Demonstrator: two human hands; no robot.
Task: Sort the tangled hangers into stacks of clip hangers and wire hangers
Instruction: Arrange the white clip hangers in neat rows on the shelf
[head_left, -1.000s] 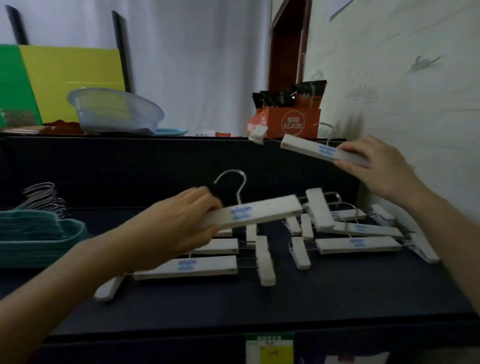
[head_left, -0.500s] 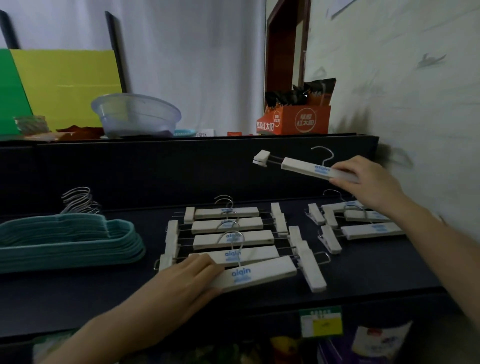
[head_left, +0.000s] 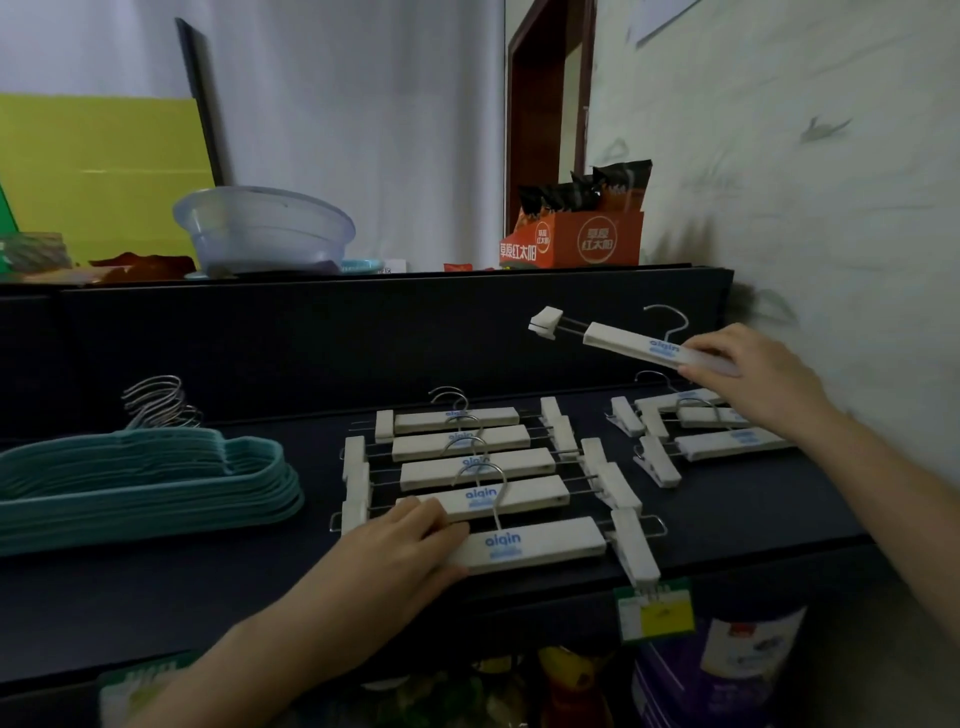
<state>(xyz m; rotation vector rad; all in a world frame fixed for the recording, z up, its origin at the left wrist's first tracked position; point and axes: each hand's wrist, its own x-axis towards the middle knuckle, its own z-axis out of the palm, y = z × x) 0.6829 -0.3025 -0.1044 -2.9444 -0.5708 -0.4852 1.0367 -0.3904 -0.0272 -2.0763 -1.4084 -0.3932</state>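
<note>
Head | left hand (head_left: 400, 551) hides front hanger (head_left: 535, 545) end | right hand (head_left: 753, 374), raised hanger (head_left: 628, 345) end

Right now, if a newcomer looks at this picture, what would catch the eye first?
Most likely the row of white clip hangers laid side by side in the middle, with the left hand holding the front hanger. Next, the right hand holding a raised hanger above a smaller pile at the right. The teal stack lies far left.
</note>
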